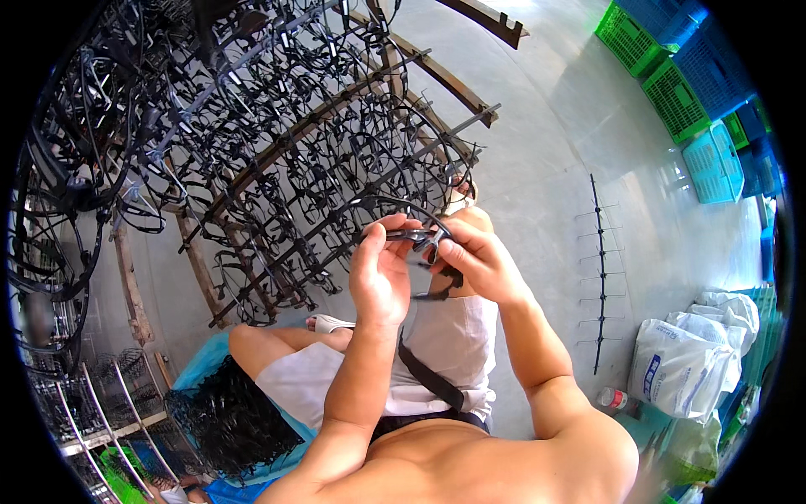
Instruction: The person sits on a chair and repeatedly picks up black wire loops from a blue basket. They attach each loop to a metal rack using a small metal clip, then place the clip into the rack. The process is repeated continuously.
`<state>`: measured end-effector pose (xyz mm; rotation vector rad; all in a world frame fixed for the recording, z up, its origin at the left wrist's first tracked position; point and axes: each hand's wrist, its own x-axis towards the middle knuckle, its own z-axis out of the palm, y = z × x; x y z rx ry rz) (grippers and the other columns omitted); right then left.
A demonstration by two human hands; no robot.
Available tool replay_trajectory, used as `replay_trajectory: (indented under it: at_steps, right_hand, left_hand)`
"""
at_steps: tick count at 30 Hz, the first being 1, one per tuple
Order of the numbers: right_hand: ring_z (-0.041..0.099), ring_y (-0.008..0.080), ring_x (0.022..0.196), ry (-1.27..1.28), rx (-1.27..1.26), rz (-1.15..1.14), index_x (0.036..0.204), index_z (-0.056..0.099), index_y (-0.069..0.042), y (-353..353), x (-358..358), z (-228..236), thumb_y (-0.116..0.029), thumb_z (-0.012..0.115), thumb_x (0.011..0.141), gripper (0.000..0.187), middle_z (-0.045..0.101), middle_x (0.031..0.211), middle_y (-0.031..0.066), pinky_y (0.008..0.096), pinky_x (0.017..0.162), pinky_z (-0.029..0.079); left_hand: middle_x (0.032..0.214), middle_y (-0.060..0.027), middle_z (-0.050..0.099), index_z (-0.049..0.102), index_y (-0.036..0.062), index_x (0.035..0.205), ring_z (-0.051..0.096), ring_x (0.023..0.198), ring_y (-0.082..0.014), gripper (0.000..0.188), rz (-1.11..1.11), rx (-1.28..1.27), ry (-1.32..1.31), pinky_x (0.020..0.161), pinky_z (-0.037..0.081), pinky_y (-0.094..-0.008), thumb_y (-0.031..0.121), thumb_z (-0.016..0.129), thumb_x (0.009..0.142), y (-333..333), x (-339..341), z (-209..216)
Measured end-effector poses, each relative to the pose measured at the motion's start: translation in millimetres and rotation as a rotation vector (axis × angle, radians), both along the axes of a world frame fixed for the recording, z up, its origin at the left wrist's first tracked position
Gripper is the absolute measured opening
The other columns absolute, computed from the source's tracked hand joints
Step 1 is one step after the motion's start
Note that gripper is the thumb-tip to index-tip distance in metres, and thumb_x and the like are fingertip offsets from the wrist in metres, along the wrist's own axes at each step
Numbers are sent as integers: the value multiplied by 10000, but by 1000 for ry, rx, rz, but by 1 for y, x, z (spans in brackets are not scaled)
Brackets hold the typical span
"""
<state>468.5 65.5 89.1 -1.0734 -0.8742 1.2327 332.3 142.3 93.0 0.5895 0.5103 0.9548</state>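
Observation:
Held in front of my knees is a black curved part with a shiny fitting (430, 238); its exact kind I cannot make out. My left hand (379, 273) pinches its left end between thumb and fingers. On the fitting's other side, my right hand (483, 259) grips with thumb and forefinger. A thin black loop arches above both hands, and dark pieces hang below the right one. Just beyond the hands stands a rack (294, 139), densely hung with similar black looped parts. At my left, a blue-lined container holds a heap of black strip-like pieces (239, 420).
A long dark rod with thin cross pins (600, 286) lies on the grey floor at right. White plastic bags (684, 361) and a bottle (617, 399) sit at lower right. Green crates (676, 97) and a turquoise basket (714, 164) stand at far right. Wire racks (101, 420) occupy the lower left.

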Motion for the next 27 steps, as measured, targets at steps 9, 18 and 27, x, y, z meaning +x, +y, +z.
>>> replay_trajectory:
  at_steps: [9, 18, 27]
  right_hand:
    - [581, 148, 766, 595, 234, -476, 1157, 505, 43, -40, 43, 15, -222, 498, 943, 341, 560, 1154, 166, 261, 634, 499]
    - [341, 47, 490, 125, 165, -601, 1109, 571, -14, 42, 149, -27, -268, 469, 970, 307, 505, 707, -6, 204, 421, 262]
    - [441, 38, 588, 163, -90, -291, 952, 631, -81, 139, 148, -78, -250, 551, 939, 188, 578, 763, -31, 185, 522, 338]
  left_hand:
    - [759, -72, 480, 434, 61, 863, 512, 689, -214, 161, 225, 397, -21, 773, 475, -432, 182, 405, 966, -28, 16, -6]
    - [819, -73, 624, 667, 31, 1062, 591, 676, -103, 253, -49, 1010, 462, 604, 463, -214, -58, 620, 829, -10, 61, -19]
    - [703, -78, 585, 591, 29, 1157, 550, 582, -136, 388, 187, 802, 1147, 527, 451, -277, 133, 709, 803, 18, 102, -42]
